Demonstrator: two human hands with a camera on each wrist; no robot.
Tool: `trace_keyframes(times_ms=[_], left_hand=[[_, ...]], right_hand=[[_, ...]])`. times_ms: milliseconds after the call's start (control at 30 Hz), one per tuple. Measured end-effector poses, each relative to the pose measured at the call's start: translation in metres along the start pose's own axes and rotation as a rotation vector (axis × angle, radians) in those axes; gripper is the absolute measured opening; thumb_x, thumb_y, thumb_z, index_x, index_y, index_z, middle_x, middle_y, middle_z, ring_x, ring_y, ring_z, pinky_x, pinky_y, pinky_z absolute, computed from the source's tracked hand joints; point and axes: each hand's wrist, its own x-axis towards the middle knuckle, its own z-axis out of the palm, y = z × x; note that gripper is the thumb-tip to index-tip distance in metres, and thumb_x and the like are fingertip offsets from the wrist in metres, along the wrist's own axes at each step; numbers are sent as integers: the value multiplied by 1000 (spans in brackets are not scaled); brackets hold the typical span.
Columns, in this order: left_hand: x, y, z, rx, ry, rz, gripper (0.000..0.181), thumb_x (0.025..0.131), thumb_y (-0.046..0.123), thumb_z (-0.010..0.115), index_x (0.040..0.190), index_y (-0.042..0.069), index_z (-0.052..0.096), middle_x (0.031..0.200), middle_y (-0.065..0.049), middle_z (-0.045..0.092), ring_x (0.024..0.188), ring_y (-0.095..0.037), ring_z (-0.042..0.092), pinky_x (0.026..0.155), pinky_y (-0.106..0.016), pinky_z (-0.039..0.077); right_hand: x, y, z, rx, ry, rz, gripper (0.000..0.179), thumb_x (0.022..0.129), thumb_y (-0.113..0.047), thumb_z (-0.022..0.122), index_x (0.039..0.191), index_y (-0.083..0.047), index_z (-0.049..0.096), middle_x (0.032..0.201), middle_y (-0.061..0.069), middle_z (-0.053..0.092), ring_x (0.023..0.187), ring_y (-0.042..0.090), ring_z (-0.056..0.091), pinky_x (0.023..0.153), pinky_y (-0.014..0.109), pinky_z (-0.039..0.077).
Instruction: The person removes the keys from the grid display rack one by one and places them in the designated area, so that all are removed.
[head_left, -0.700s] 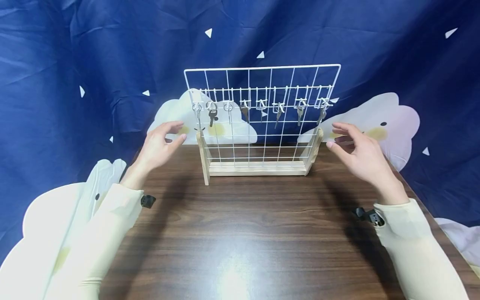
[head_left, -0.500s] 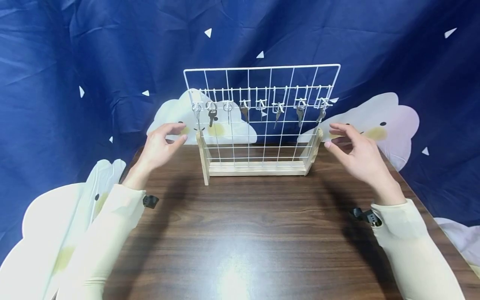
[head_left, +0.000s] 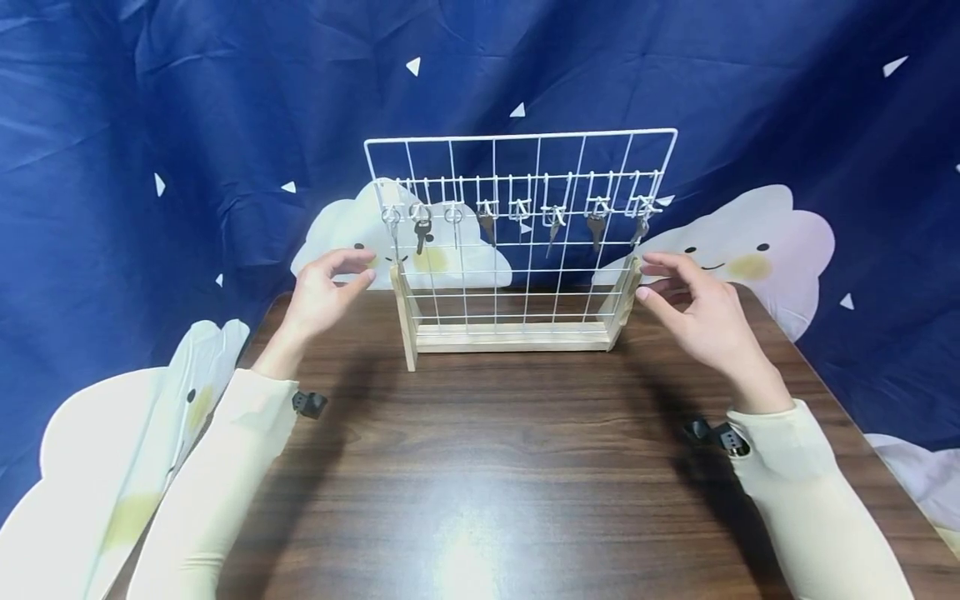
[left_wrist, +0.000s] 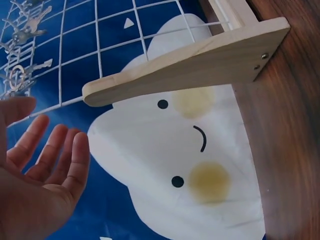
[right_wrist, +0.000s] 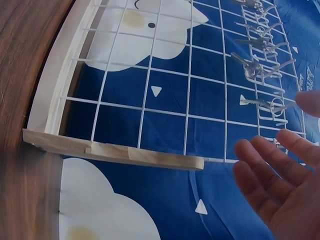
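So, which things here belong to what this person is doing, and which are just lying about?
Likely part of the job:
- rack
- keys, hanging on it
- left fingers and right fingers, near its two ends, holding nothing

Just surroundings:
- table, under the rack
- curtain, behind it

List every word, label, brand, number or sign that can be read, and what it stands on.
Nothing legible.
Blue backdrop: what looks like small white lettering, near the right edge of the right wrist view, too blurred to read.
Keys: any markings too small to read.
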Motion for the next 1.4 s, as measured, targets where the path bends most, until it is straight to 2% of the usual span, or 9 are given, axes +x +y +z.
trace_keyframes(times_ms=[167,333,367,500,567,600,800,1133,1400], left_hand=[[2,-2,3,-59,-1,-37,32,93,20,71,122,8,70,119,-14,73,104,-14,67,86,-14,55],[4,-3,7,-71,17,-50,32,92,20,71,121,6,70,119,-14,73,96,4,62,96,-31,58],[4,-3,8,-68,23,-51,32,92,19,71,121,6,70,119,-14,72,95,3,62,97,-35,58],[7,-3,12,-67,34,-62,32,92,16,71,121,4,70,118,-17,72,102,-15,69,101,-41,56],[8,-3,14,-64,39,-66,31,91,16,71,120,4,70,117,-18,72,105,-25,69,101,-41,55],[9,-3,15,-68,39,-69,31,91,16,71,120,4,70,117,-19,72,106,-28,69,101,-42,55],[11,-4,19,-78,32,-92,31,92,16,70,121,5,70,117,-22,71,109,-31,69,100,-44,55],[16,-7,24,-45,18,-117,32,91,18,70,122,9,70,119,-15,72,111,-30,70,96,-43,58],[19,-10,27,-31,6,-135,33,92,22,70,122,11,70,123,-14,71,113,-31,69,97,-46,58]], right_hand=[[-1,1,7,13,5,-10,43,92,-14,71,134,-12,60,118,14,71,87,-21,57,75,1,49],[-1,1,12,34,2,-9,42,93,-15,71,134,-14,61,116,13,72,89,-20,58,77,1,49],[-1,0,13,40,1,-10,42,93,-15,71,134,-15,61,116,5,72,90,-20,58,77,1,49],[-1,-5,15,64,-4,2,41,93,-14,71,133,-17,62,116,0,73,91,-18,60,76,0,48],[-1,-8,17,84,-6,-5,41,93,-12,71,132,-16,63,115,0,73,91,-17,60,76,1,49],[0,-9,18,93,-7,-9,41,92,-11,71,132,-16,63,115,7,73,91,-16,60,76,1,49],[2,-16,26,138,-24,-24,40,93,-10,69,132,-14,62,115,14,73,91,-13,61,77,4,49],[5,-26,39,239,-61,13,36,94,-11,68,130,-13,64,115,18,72,93,-10,64,75,8,53],[9,-31,50,299,-80,33,33,96,-14,67,129,-13,64,115,18,72,93,-6,66,76,10,55]])
